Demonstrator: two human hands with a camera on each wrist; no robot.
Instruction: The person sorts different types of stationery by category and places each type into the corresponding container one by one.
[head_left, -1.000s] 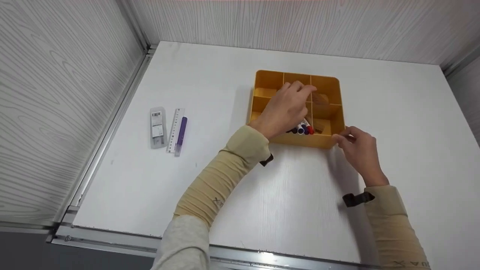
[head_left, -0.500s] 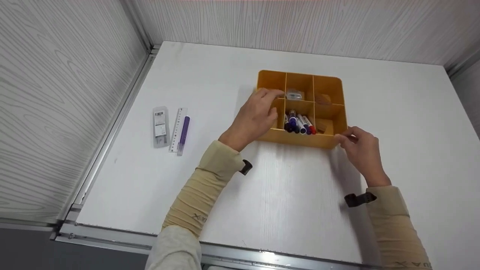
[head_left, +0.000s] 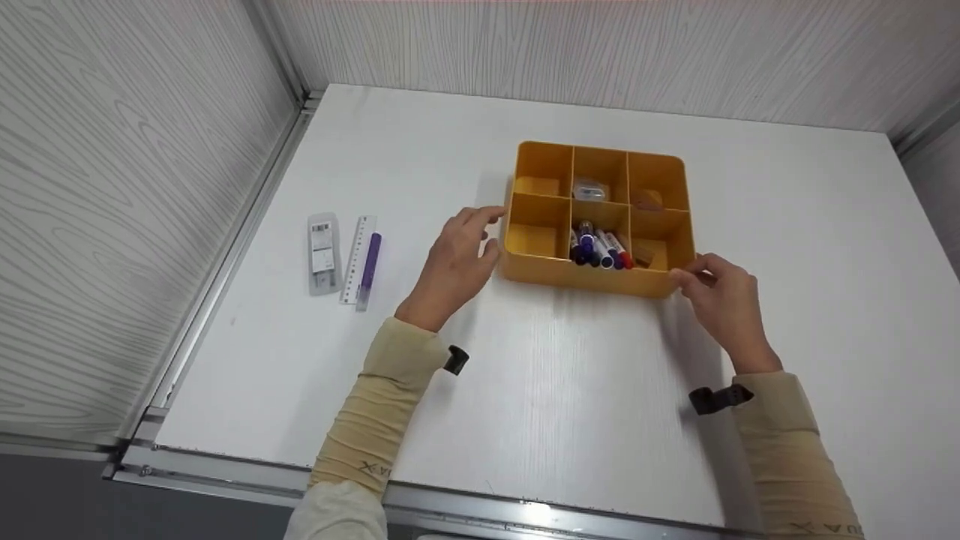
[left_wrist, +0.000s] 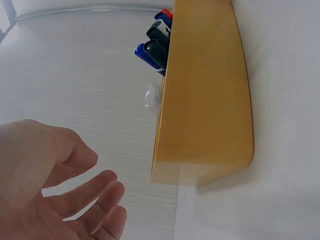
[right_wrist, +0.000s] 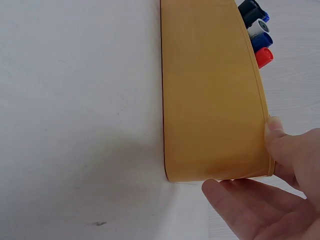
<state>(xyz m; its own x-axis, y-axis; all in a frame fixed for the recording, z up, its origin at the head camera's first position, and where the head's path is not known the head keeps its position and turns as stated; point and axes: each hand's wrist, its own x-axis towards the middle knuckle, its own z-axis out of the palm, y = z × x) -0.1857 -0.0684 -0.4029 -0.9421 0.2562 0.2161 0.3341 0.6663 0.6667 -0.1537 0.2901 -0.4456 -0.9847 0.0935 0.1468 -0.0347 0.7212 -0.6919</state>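
Note:
An orange compartment box (head_left: pixel 596 278) stands on the white table. Several capped markers (head_left: pixel 600 247) lie in its front middle compartment, and a small clear plastic item (head_left: pixel 590 190) sits in the back middle one. My left hand (head_left: pixel 455 259) is off the box's left side, holding nothing; in the left wrist view the hand (left_wrist: pixel 75 185) has its fingers apart from the box (left_wrist: pixel 205 95). At the front right corner my right hand (head_left: pixel 724 307) grips the box, the thumb (right_wrist: pixel 282 145) on the rim and the fingers along the side.
Left of the box lie a clear case with a white label (head_left: pixel 323 253), a transparent ruler (head_left: pixel 355 259) and a purple pen (head_left: pixel 370 266). Small things in the right compartments are hard to make out. Pale panels (head_left: pixel 135 187) wall the table at the left and back.
My left hand has come out from over the box and moved left and toward me, uncovering the markers and the clear item. My right hand stays at the corner.

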